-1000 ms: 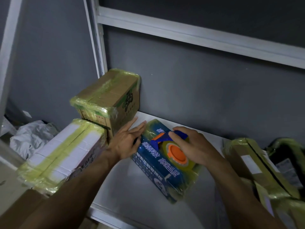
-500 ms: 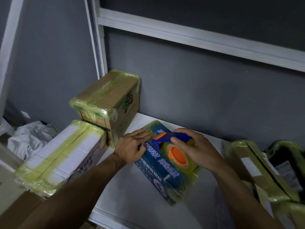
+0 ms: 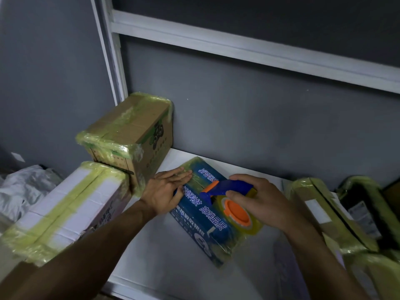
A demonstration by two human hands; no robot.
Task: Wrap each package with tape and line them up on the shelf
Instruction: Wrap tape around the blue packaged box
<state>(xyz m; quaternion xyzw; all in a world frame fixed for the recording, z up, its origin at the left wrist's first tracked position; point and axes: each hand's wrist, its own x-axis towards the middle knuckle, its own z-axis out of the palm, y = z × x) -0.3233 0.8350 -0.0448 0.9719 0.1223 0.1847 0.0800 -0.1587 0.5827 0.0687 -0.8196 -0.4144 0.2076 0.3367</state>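
Observation:
A blue package (image 3: 200,221) with white lettering lies flat on the white shelf (image 3: 164,263), partly covered in yellowish tape. My left hand (image 3: 167,190) presses flat on the package's left end, fingers straight. My right hand (image 3: 263,202) grips a blue tape dispenser (image 3: 225,189) with an orange hub and a roll of yellowish tape (image 3: 240,213), held against the top of the package.
A taped brown carton (image 3: 127,135) stands at the back left against the grey wall. A taped white box (image 3: 62,206) lies in front of it. Several taped packages (image 3: 329,215) pile up at the right. A white upper shelf rail (image 3: 238,46) runs overhead.
My left hand has slid onto the package's left end and now lies flat. My right hand has drawn the dispenser slightly toward me along the package.

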